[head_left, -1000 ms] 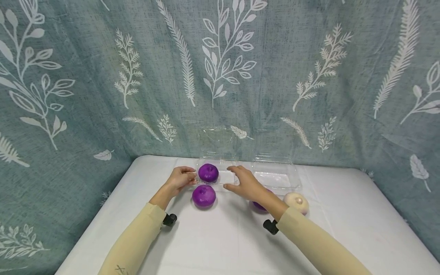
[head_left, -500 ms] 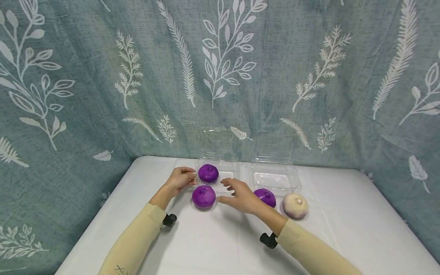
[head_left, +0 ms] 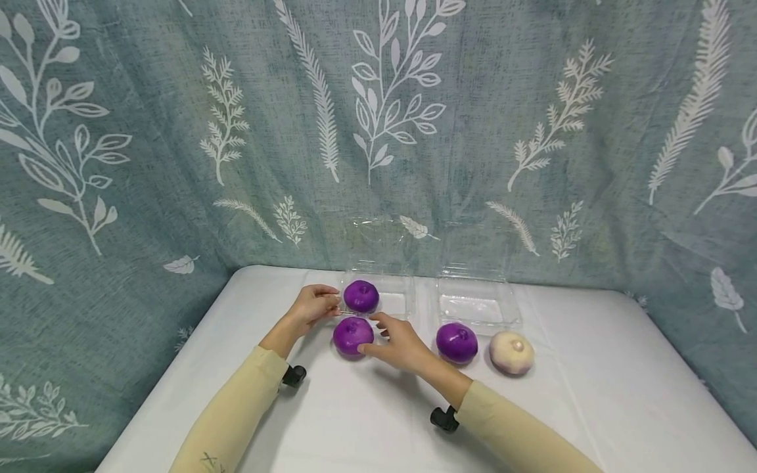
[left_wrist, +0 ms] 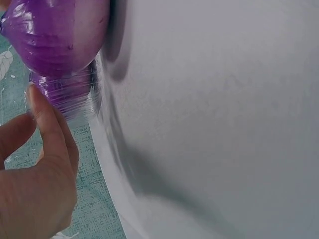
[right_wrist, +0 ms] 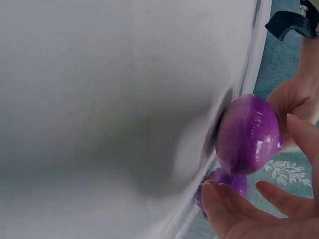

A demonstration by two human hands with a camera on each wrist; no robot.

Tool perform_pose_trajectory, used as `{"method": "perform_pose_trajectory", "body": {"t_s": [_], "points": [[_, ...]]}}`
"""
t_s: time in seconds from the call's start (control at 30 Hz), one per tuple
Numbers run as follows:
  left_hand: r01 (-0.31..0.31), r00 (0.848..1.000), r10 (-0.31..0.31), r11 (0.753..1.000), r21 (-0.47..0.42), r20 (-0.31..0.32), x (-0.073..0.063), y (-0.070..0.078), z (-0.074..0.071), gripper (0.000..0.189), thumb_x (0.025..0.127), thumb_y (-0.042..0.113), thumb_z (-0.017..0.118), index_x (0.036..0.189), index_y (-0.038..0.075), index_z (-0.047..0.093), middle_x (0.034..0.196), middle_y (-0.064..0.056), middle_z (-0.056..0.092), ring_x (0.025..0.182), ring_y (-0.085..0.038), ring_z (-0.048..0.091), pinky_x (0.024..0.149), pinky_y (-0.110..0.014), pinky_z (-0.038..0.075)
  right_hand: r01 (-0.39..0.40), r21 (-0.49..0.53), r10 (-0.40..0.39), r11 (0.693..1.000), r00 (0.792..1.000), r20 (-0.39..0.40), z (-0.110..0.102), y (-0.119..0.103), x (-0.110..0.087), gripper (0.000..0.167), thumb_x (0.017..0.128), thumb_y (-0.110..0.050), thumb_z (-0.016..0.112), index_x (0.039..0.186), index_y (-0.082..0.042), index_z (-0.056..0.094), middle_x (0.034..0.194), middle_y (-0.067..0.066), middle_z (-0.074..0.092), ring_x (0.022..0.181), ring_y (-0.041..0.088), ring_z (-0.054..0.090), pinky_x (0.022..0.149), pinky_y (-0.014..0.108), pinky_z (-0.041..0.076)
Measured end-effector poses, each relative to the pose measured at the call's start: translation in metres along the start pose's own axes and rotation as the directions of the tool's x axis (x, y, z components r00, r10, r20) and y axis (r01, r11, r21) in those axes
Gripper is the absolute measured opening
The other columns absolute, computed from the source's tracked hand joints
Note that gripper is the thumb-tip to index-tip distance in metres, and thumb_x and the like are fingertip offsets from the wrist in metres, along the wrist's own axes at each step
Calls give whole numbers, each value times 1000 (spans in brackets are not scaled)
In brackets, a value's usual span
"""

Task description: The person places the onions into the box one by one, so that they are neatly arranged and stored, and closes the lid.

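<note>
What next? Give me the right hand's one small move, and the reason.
Probably curl the right hand round the nearest purple onion: thumb and fingers are spread beside it, and the left clear box just behind has room beside the onion inside.

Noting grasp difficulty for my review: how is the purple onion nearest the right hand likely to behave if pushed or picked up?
The purple onion would probably roll or rock if pushed, given its rounded, squat body. Its glossy surface suggests it could slip in the right hand. Its plump shape hints at fair firmness.
</note>
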State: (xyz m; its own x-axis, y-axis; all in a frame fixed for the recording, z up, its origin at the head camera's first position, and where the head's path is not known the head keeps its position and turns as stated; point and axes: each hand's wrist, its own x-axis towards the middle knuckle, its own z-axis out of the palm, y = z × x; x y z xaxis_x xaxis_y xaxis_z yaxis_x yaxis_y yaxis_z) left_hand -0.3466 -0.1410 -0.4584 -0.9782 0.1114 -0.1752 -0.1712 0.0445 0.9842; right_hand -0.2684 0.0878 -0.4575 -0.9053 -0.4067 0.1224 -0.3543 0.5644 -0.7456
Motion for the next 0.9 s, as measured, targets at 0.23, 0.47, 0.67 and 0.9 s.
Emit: {"method": "perform_pose_trajectory", "body": {"t_s": [0.23, 0.47, 0.67, 0.9], "points": [[2, 1000, -2, 1000, 1, 10, 3, -3, -2, 40, 99, -3, 58, 136, -17, 50, 107, -24, 60, 73, -14, 67, 74, -24, 64, 6, 31, -6, 1000, 1000, 14, 10, 1, 7, 69, 86, -26, 82, 143, -3, 51, 132, 25, 63, 117, 40, 63, 99, 53, 57], [-9, 1000, 9, 1000, 17, 2, 4, -2, -1, 38, 101, -1, 57, 136, -16, 51, 112, -27, 60, 75, -15, 66, 78, -26, 64, 10, 35, -11, 999, 1000, 19, 16, -2, 15, 59, 86, -25, 84, 133, -7, 54, 118, 24, 69, 109, 35, 68, 91, 46, 61], [-7, 1000, 7, 1000, -2, -6, 4, -2, 0, 38, 100, -3, 58, 135, -16, 51, 114, -28, 61, 72, -13, 66, 72, -22, 63, -9, 15, 9, 1000, 1000, -3, 20, -8, 16, 62, 83, -26, 87, 132, -5, 55, 116, 20, 69, 107, 33, 68, 92, 46, 61], [-10, 1000, 10, 1000, 10, -5, 3, -2, 1, 38, 100, -3, 58, 135, -16, 51, 115, -29, 60, 73, -14, 67, 73, -23, 64, 9, -48, -10, 999, 1000, -13, 25, -9, 17, 62, 81, -27, 89, 130, -7, 56, 125, 19, 66, 117, 38, 63, 100, 51, 56]]}}
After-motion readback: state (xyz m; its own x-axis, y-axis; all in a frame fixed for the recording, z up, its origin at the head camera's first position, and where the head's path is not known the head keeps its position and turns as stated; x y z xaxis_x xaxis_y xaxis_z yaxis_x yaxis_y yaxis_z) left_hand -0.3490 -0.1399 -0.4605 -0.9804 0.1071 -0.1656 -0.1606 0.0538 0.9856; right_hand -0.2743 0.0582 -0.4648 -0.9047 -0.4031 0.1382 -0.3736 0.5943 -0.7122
